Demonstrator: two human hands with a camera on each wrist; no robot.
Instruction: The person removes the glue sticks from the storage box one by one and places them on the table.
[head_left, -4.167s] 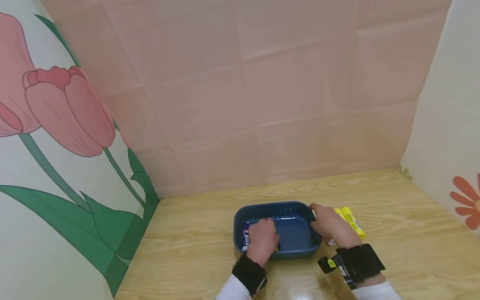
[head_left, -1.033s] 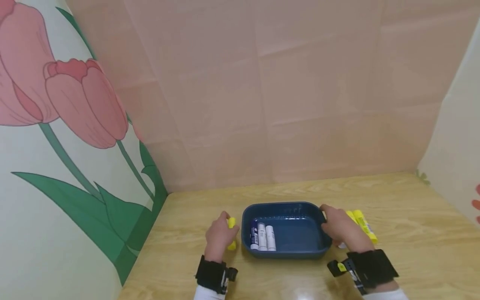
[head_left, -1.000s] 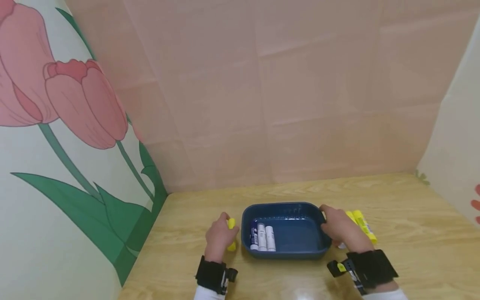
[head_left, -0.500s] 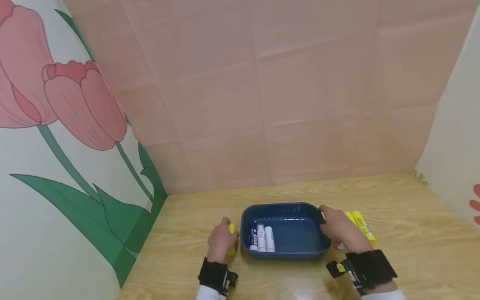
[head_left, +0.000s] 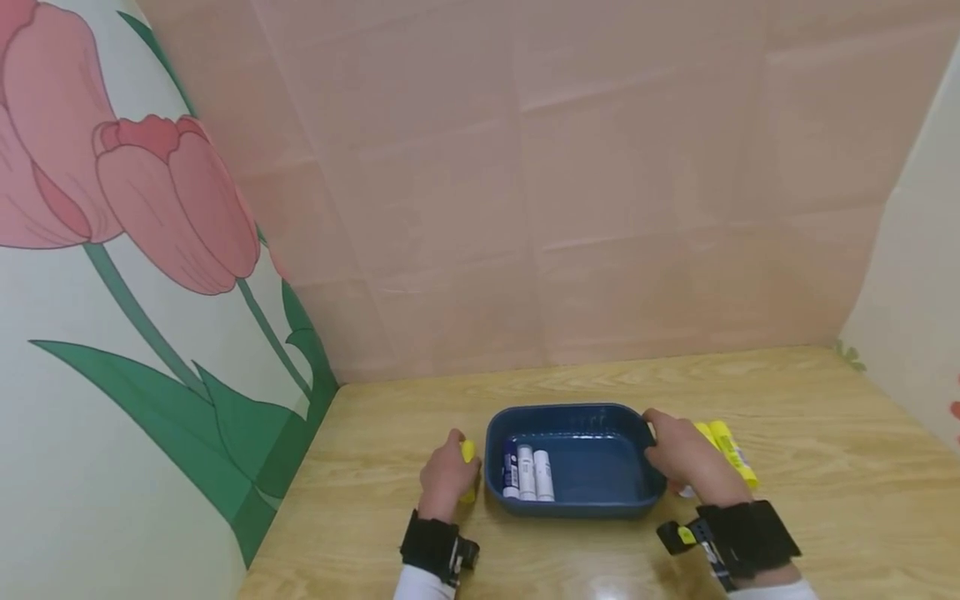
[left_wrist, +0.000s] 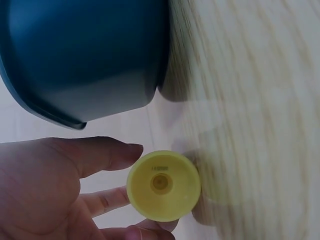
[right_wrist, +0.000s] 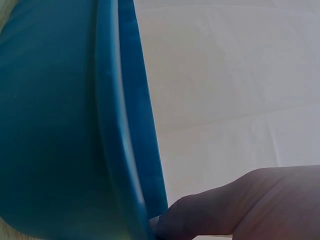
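Note:
My left hand (head_left: 447,472) holds a yellow glue stick (head_left: 468,472) on the table, just left of a dark blue plastic tray (head_left: 600,475). In the left wrist view the glue stick's round hollow end (left_wrist: 175,200) faces the camera, thumb on one side and fingers on the other. My right hand (head_left: 686,454) grips the tray's right rim; in the right wrist view a fingertip meets the rim (right_wrist: 117,100). Inside the tray, at its left end, lie a purple-and-white stick (head_left: 511,471) and two white sticks (head_left: 527,473), side by side.
Right of the tray, yellow sticks (head_left: 733,454) lie on the wooden table (head_left: 825,500), partly hidden by my right hand. A pinkish sheet (head_left: 562,208) hangs behind the table. A tulip-painted wall (head_left: 180,208) borders the left side.
From inside the tray, my left hand has moved out to the table on the left, with the yellow glue stick. Lately it has shifted slightly toward the tray. My right hand has stayed on the rim.

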